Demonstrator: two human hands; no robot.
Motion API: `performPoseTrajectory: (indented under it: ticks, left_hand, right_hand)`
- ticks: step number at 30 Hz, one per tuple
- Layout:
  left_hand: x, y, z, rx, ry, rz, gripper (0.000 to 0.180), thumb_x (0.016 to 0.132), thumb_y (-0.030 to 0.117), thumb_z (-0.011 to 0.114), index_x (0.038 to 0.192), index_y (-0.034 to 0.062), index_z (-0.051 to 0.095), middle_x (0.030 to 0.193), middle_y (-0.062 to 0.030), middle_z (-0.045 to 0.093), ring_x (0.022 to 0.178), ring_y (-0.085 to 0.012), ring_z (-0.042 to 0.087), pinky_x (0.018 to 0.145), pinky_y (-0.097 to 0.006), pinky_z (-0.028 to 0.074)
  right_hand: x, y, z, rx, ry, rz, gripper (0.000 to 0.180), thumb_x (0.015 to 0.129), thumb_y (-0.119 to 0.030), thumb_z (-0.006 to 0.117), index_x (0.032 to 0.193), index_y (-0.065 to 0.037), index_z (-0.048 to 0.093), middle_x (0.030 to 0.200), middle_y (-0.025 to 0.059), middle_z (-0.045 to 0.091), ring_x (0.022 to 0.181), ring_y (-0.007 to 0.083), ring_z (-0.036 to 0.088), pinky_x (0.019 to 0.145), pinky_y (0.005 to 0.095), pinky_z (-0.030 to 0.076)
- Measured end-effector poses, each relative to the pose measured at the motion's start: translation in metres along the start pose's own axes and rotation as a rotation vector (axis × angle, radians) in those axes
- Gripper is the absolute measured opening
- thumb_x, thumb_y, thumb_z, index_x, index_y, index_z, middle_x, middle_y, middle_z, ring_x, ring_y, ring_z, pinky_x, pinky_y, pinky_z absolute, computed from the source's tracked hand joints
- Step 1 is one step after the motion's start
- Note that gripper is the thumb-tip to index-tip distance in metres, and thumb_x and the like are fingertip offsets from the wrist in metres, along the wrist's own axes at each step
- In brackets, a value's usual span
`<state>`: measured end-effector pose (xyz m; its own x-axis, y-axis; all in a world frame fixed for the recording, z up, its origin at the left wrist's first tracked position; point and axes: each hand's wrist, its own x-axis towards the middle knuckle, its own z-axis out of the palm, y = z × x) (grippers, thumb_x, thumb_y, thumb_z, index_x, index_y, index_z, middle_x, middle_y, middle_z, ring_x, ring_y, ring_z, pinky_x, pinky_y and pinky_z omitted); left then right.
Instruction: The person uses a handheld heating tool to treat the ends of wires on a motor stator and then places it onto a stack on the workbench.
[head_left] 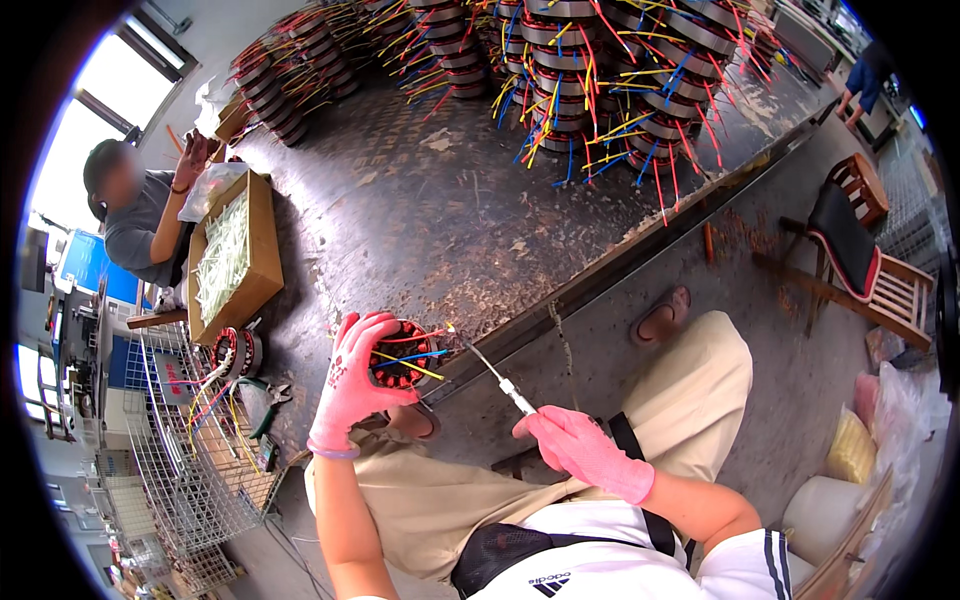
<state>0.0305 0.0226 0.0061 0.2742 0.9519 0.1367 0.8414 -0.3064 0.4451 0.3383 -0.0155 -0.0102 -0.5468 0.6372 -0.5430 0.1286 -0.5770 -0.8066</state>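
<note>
A motor stator with a dark ring, red windings and red, yellow and blue lead wires is tilted up at the near edge of the table. My left hand, in a pink glove, is wrapped round its left side. My right hand, also pink-gloved, grips a slim tool with a white handle and a long thin metal shaft. The shaft points up and left toward the stator's wires; whether its tip touches them I cannot tell. The tool's exact kind is unclear.
Stator stacks with splayed wires stand at the far side of the dark table. At left are a cardboard box of white tubes, another stator, pliers, a wire basket and a seated co-worker. A chair stands right.
</note>
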Motion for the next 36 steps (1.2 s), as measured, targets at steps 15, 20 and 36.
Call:
performPoseTrajectory:
  ticks: [15, 20, 36]
  left_hand:
    - [-0.001, -0.002, 0.002, -0.004, 0.005, -0.026, 0.087, 0.042, 0.021, 0.088, 0.121, 0.0063, 0.055, 0.128, -0.0108, 0.055, 0.126, -0.0319, 0.045, 0.115, -0.047, 0.022]
    - [-0.002, -0.002, 0.002, -0.009, 0.005, -0.029, 0.086, 0.042, 0.019, 0.088, 0.121, 0.0064, 0.055, 0.128, -0.0108, 0.055, 0.127, -0.0320, 0.044, 0.115, -0.047, 0.022]
    - [-0.002, -0.003, 0.003, -0.003, 0.003, -0.024, 0.086, 0.043, 0.020, 0.087, 0.121, 0.0065, 0.055, 0.128, -0.0109, 0.055, 0.127, -0.0312, 0.045, 0.116, -0.047, 0.022]
  right_hand:
    - [0.003, 0.009, 0.000, 0.058, -0.013, 0.000, 0.031, 0.100, -0.028, 0.045, 0.099, -0.003, 0.063, 0.058, -0.0031, 0.043, 0.053, 0.0058, 0.042, 0.048, 0.0245, 0.035]
    - [-0.001, -0.001, 0.001, 0.052, -0.004, 0.030, 0.031, 0.100, -0.029, 0.045, 0.100, -0.004, 0.063, 0.057, -0.0036, 0.042, 0.050, 0.0051, 0.039, 0.047, 0.0238, 0.031]
    - [-0.001, 0.000, 0.002, 0.069, -0.001, 0.018, 0.029, 0.101, -0.027, 0.045, 0.097, -0.003, 0.062, 0.057, -0.0038, 0.040, 0.051, 0.0050, 0.040, 0.047, 0.0235, 0.032]
